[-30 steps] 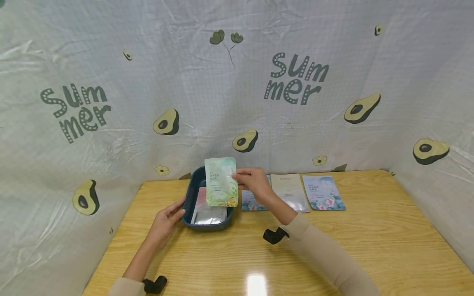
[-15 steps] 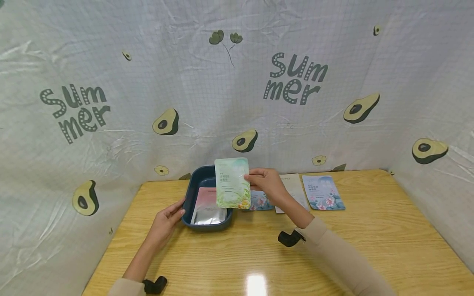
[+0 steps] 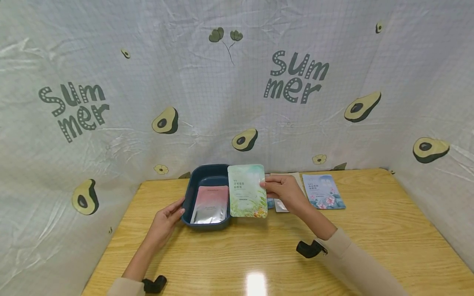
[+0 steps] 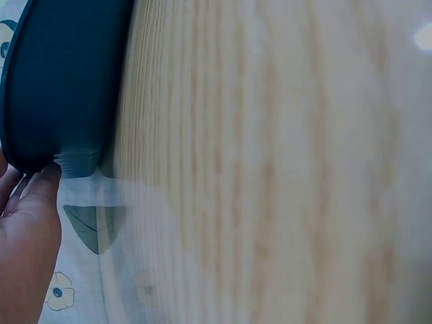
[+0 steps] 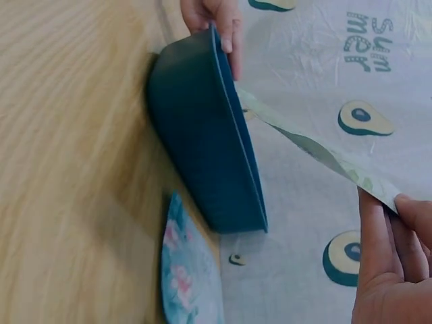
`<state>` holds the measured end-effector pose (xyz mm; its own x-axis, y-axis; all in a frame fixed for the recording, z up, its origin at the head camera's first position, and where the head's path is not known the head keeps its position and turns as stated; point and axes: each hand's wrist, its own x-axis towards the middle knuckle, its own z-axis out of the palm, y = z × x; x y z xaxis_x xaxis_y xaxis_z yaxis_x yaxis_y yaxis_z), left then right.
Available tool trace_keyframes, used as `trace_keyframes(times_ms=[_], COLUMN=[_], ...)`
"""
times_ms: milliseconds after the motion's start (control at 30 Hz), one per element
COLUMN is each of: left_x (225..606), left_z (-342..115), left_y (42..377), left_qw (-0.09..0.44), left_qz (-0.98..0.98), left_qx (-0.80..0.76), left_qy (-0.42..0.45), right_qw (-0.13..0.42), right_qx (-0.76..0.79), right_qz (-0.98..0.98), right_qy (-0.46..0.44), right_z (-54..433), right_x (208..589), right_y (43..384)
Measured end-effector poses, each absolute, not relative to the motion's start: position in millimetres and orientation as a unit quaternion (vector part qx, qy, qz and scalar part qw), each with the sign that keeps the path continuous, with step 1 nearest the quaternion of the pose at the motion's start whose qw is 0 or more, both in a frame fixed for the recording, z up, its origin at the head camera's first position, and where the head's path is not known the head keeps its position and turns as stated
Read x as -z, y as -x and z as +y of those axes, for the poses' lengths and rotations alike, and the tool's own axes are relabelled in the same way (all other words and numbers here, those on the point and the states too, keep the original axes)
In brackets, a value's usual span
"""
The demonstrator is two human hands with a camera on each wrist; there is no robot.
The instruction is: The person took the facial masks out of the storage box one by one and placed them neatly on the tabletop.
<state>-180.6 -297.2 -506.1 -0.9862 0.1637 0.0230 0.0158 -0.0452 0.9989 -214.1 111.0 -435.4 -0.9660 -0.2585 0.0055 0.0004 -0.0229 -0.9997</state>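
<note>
The head view alone gives the faces of the packets and the inside of the bin (image 3: 209, 181); within the bin lies a pink packet (image 3: 211, 203), pink above and silver below. To the right of the bin, on the table (image 3: 207, 259), are a cream packet (image 3: 280, 206), partly covered by the right hand (image 3: 286, 191), and, farther right, a blue packet (image 3: 324, 191) with pink flowers. The right wrist view reveals the near packet (image 5: 185, 273), blue with pink flowers, lying just right of the bin; in the head view only a sliver of it shows. The left wrist view adds a close look at the bin's dark outer wall, with the thumb of the left hand (image 3: 164, 222) against it. This hand is at the bin's left side, its fingers extended and touching, rather than curled.

The green packet (image 3: 247, 191) is raised above the table at the bin's right side, overlapping the right rim in the head view. The right hand pinches its right edge between thumb and fingers. Its front is pale green, bluish toward the top, with dark lettering at upper left and leafy plants and orange flowers along the bottom; the corners are rounded. Seen edge-on from the right wrist, it is thin and slightly bowed.
</note>
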Motion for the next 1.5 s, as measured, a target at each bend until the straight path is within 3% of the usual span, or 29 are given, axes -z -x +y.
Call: trace_keyframes(times_ms=[500,1033,1500], left_x=[501,504,504], left_z=[-297,-298,-295], left_y=[180,179,180], left_qw=[0.054,0.044,0.052], left_qz=[0.687,0.678,0.68], left_qx=[-0.722,-0.729,-0.727], left_qy=[-0.061,-0.083,-0.081], right_qw=[0.146,0.24,0.186], right_qx=[0.726,0.675,0.56], right_qz=[0.67,0.693,0.805], right_qy=[0.053,0.077,0.061], right_z=[145,142,131], right_x=[460,499,508], right_y=[193,170,173])
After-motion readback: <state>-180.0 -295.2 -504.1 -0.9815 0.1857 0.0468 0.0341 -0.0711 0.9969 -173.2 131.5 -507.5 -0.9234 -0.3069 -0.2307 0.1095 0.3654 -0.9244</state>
